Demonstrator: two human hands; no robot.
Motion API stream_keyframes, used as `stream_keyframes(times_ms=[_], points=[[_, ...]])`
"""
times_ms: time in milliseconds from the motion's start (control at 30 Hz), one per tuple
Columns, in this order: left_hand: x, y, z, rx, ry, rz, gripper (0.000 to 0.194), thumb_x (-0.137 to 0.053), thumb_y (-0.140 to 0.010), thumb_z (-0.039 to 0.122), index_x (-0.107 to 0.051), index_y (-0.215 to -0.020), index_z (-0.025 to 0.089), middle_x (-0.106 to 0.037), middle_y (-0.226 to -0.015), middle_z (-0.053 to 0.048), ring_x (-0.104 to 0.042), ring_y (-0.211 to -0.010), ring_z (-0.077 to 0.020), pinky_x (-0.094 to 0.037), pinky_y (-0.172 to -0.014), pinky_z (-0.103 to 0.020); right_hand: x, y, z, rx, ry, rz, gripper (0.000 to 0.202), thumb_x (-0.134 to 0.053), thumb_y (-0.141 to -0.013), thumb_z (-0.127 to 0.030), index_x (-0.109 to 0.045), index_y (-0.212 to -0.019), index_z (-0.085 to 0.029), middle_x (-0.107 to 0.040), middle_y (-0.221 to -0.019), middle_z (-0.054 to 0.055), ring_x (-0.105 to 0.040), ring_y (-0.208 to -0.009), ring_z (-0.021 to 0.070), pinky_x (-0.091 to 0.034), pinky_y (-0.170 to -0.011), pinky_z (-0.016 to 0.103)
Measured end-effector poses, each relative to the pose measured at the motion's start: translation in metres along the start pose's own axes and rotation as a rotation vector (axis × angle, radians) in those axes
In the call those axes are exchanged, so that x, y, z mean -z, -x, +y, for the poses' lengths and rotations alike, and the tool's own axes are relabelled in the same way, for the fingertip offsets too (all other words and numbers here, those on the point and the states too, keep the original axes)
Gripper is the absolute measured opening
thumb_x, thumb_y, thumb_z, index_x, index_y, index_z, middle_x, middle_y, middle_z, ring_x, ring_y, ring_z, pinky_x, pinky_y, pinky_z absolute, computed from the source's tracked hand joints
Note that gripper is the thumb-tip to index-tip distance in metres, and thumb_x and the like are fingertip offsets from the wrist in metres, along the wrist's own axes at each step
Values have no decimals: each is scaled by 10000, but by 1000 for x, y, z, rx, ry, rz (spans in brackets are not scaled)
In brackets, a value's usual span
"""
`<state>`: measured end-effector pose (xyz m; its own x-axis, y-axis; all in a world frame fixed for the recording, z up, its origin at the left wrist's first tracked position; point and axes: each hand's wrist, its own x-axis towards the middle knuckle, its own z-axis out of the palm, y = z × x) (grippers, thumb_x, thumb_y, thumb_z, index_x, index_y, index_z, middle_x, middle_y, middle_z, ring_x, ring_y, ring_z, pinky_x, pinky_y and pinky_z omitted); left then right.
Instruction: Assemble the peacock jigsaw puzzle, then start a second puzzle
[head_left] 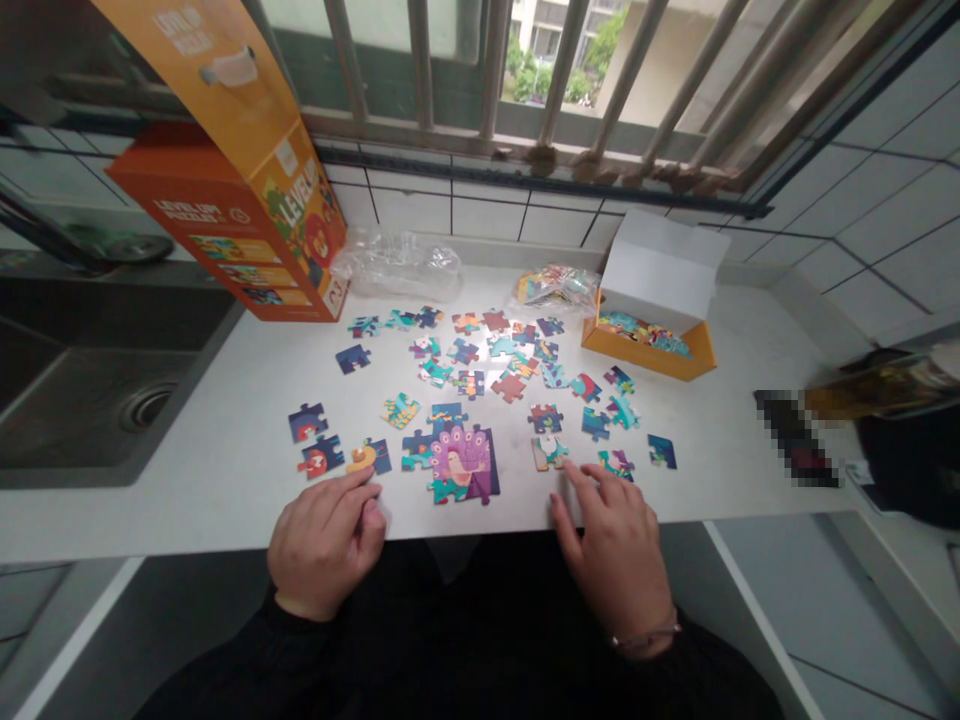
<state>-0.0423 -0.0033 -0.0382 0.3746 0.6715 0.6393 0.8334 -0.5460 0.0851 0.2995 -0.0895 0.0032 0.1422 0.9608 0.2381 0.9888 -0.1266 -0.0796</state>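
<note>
My left hand [328, 545] rests at the counter's front edge, its fingers loosely bent and holding nothing. Its fingertips lie just below a blue puzzle piece with a yellow shape [369, 456]; whether they touch it I cannot tell. Two blue-and-red puzzle pieces [321, 457] lie beyond that hand. Thumb and fingers apart, my right hand [613, 540] has its index fingertip at the corner of a white-and-teal puzzle piece [550, 452]. Between the hands sits a joined section with a purple peacock [461, 465], blue pieces attached at its upper left.
Several loose puzzle pieces [508, 387] spread across the white counter [720, 470]. Behind them are a clear plastic wrapper [401, 268], a bag of pieces [556, 287] and an open yellow box [651, 345]. A tall orange box [247, 225] stands beside the sink [112, 390].
</note>
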Motion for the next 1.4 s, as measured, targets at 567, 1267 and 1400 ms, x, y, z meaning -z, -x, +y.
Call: stream_keyframes(times_ms=[567, 1267, 1400], points=[[2, -1, 1, -8, -2, -15, 133, -691, -930, 167, -706, -1050, 223, -837, -1150, -74, -759, -951, -280, -556, -858, -424, -4, -18, 84, -121, 30, -41, 482, -573, -1045, -617, -699, -1105, -156, -752, -1065, 179, -699, -972, 354, -553, -912, 501], [2, -2, 3, -1, 12, -19, 119, -694, -923, 159, -708, -1028, 216, -838, -1132, -78, -758, -943, -286, -559, -852, -433, -15, -3, 13, 133, -314, -20, 360, -633, -1085, -496, -639, -1285, -196, -728, -1016, 90, -695, -922, 268, -569, -855, 422], [2, -2, 3, 0, 8, -18, 124, -684, -925, 161, -709, -1031, 222, -839, -1123, -72, -757, -931, -281, -555, -844, -428, -17, 2, 1, 116, -277, -23, 415, -650, -1053, -605, -633, -1141, -199, -714, -983, 89, -674, -901, 272, -533, -825, 419]])
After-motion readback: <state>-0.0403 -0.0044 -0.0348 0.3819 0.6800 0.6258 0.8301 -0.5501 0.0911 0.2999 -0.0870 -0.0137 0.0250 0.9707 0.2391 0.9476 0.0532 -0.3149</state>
